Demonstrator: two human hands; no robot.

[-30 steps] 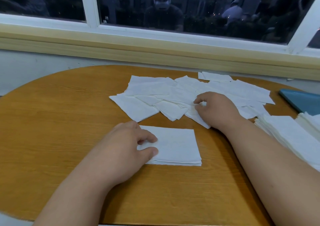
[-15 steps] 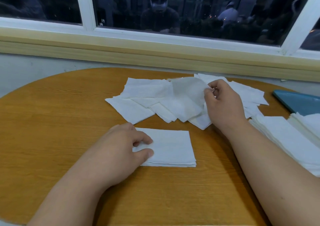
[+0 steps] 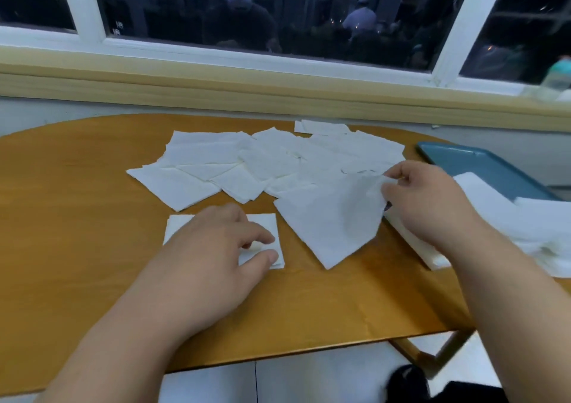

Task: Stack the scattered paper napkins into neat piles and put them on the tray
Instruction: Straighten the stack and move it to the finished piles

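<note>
At lower centre, your left hand [image 3: 213, 248] rests loosely open on the pile [image 3: 176, 225]; your right hand [image 3: 428, 200] pinches a napkin [image 3: 327, 226].

Single head-worn view looks forward and down, close over the table [image 3: 92, 248].

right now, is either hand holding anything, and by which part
The right hand pinches one napkin by its top corner; the left hand only rests on the small pile.
</note>
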